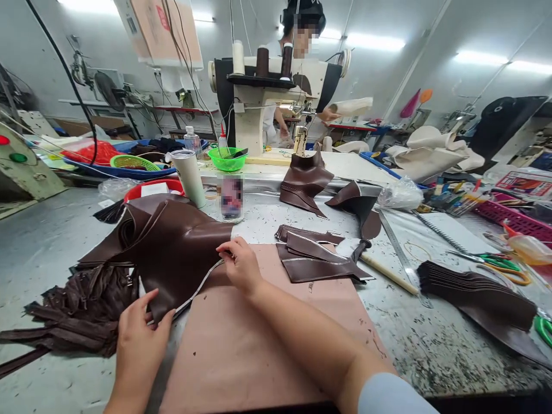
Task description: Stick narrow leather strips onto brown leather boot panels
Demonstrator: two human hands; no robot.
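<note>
A large brown leather piece [183, 253] lies over a stack at the left, its light edge facing me. My left hand [140, 339] grips its lower corner, thumb on the near side and fingers behind. Further right, my right hand [241, 264] pinches the upper right part of that edge between thumb and fingers. Under my right forearm is a pink mat [241, 345]. Several cut brown leather strips [317, 259] rest on the mat's far right corner. Beside my left hand sits a heap of dark brown zippers or strips [86, 310].
A white cup [190, 175], a phone [232, 198] and a green bowl [227, 159] stand beyond the leather. A hammer [388, 273], a steel ruler [399, 247] and stacked leather [478, 299] lie right. Behind the sewing machine [250, 115] is a person [302, 29].
</note>
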